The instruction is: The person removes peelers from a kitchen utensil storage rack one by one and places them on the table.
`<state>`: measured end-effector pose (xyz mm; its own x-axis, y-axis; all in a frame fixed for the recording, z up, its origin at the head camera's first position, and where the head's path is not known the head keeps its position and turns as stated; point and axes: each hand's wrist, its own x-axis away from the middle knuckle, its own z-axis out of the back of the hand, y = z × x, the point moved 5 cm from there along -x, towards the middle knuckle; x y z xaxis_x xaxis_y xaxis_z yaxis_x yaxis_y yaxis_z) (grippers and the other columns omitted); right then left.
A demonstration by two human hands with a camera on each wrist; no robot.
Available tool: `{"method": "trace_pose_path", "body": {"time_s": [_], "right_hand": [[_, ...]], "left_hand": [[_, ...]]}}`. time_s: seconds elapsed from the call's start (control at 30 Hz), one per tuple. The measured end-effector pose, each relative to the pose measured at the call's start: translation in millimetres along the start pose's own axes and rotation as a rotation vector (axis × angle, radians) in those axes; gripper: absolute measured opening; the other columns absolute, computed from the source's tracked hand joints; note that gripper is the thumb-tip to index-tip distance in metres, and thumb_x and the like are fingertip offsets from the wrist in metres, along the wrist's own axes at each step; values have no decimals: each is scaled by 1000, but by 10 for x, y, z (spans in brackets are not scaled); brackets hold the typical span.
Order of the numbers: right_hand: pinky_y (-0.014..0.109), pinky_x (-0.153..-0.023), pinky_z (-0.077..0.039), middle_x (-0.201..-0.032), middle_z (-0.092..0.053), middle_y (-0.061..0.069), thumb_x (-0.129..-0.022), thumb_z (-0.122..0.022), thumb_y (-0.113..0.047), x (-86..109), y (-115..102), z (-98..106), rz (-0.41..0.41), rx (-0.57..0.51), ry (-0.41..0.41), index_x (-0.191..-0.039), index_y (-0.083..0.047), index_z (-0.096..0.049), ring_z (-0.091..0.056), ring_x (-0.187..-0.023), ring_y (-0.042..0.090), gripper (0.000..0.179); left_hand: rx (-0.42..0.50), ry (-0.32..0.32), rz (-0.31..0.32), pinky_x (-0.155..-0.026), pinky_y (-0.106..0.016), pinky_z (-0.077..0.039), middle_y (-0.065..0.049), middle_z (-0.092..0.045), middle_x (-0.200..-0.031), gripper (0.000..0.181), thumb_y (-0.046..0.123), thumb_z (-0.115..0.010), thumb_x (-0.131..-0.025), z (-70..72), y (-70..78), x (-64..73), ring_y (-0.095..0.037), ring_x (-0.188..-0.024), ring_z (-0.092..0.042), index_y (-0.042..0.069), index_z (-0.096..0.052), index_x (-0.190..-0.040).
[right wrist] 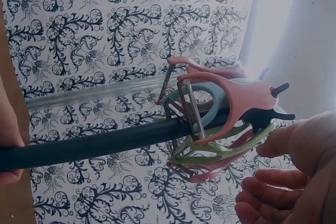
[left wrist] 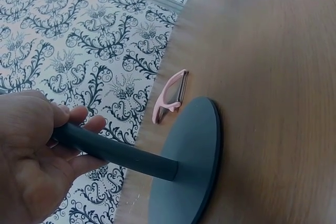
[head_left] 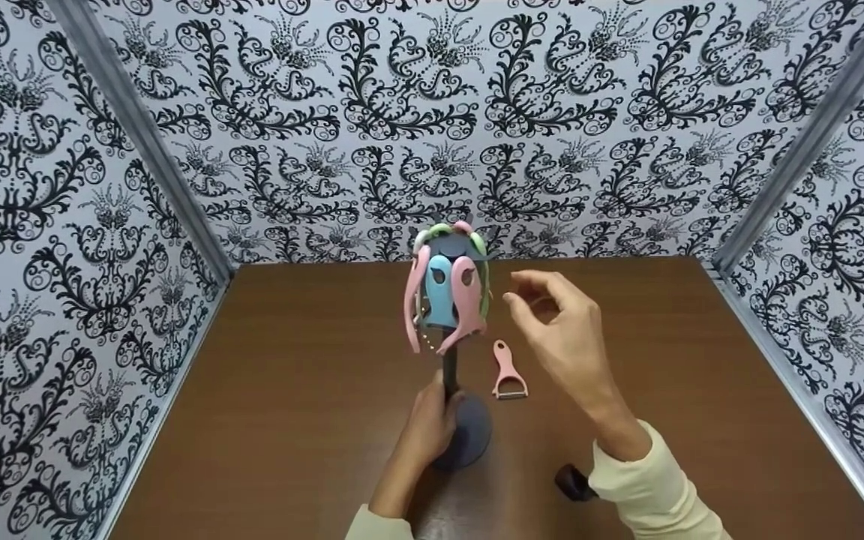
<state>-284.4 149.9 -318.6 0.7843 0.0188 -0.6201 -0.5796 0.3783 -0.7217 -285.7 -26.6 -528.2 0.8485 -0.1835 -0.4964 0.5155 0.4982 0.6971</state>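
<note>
A dark grey stand [left wrist: 115, 150] with a round base [head_left: 473, 435] rises from the table, its pole in the grip of my left hand [head_left: 424, 424]. Several Y-shaped peelers hang from hooks around its top, among them a blue peeler [head_left: 441, 296], a pink peeler [right wrist: 249, 95] and a green peeler [right wrist: 231, 153]. To the right of these peelers, my right hand [head_left: 571, 341] is raised with bent fingers, thumb and fingertips apart, holding nothing. In the right wrist view its fingers are close to the green peeler; contact cannot be told.
Another pink peeler [head_left: 505, 371] lies on the brown table [head_left: 289, 420], right of the stand's base. A small dark object [head_left: 573, 482] shows beside my right sleeve. Patterned black-and-white walls [head_left: 417, 112] enclose the table at the back and sides.
</note>
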Motion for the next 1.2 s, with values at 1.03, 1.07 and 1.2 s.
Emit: {"method": "trace_pose_path", "body": {"time_s": [1.03, 1.07, 1.2], "right_hand": [[25, -73, -54, -98, -72, 6, -89, -79, 0, -108, -128, -136, 85, -70, -63, -112, 1, -69, -66, -82, 19, 26], [25, -73, -54, -98, -72, 5, -89, -80, 0, -106, -133, -137, 84, -73, -60, -112, 1, -69, -66, -82, 19, 25], [25, -74, -54, -97, -72, 5, -88, -80, 0, -106, -146, -154, 82, -79, -52, -110, 1, -69, -66, -83, 19, 25]], "left_hand": [[94, -31, 68, -76, -37, -58, -10, -73, -94, 19, -17, -62, -91, -20, -15, -54, -22, -88, -71, -1, -59, -101], [96, -32, 66, -76, -37, -57, -11, -73, -94, 19, -17, -62, -91, -22, -17, -54, -22, -88, -71, 0, -59, -101], [102, -49, 79, -76, -37, -57, -13, -73, -95, 21, -16, -62, -92, -30, -33, -49, -21, -88, -70, 3, -59, -101]]}}
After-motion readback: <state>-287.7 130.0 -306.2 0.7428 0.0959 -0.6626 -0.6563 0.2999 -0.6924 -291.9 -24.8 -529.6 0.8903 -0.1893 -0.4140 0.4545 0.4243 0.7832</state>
